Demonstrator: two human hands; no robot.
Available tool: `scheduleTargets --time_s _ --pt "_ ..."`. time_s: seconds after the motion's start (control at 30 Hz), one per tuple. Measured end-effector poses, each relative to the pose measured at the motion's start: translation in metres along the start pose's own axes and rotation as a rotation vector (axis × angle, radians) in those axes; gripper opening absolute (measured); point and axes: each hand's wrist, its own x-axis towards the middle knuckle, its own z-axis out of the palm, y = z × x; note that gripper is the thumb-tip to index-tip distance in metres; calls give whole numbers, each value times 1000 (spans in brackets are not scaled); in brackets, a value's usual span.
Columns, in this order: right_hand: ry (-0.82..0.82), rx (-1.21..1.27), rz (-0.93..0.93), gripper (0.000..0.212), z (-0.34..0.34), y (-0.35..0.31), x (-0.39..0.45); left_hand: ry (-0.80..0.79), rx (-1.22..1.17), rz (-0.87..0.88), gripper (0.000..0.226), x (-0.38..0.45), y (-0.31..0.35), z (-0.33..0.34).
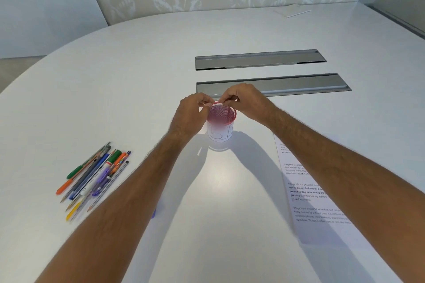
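A pink mesh pen cup [221,115] stands upright at the middle of the white table [142,57], with a white paper wrap [219,134] around its lower part. My left hand [192,112] is at the cup's left rim, its fingers curled and pinching at the far top edge. My right hand [246,101] reaches over the far right rim, its fingertips also pinching there. What the fingertips pinch is too small to make out; it looks like the top edge of the wrap or the rim.
A loose pile of several pens and pencils [94,176] lies at the left. A printed sheet [305,190] lies under my right forearm. Two grey recessed cable trays [259,59] [299,84] sit beyond the cup. A white pad [292,12] lies at the far right.
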Motion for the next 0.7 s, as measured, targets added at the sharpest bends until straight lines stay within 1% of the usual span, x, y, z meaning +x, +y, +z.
scheduleTargets --time_s 0.17,0.27,0.4,0.5,0.57,0.63,0.7 --pt "46 34 15 8 0 -2 -4 7 -38 -28 8 -1 -3 -2" --pt "36 45 -6 14 1 -5 -10 14 -64 -26 6 -5 -3 -2" --pt "60 -32 -69 15 7 -9 -18 23 -87 4 3 -13 -1 -1" --pt "139 -93 -74 16 12 -12 -25 51 -102 19 7 -21 0 0" --pt "160 -156 -80 22 16 -14 -31 65 -133 23 7 -27 0 1" --pt "159 -201 -43 33 20 -16 -38 69 -151 36 12 -33 -1 1" --pt "205 -209 -43 34 23 -14 -47 81 -169 41 11 -42 -3 1"
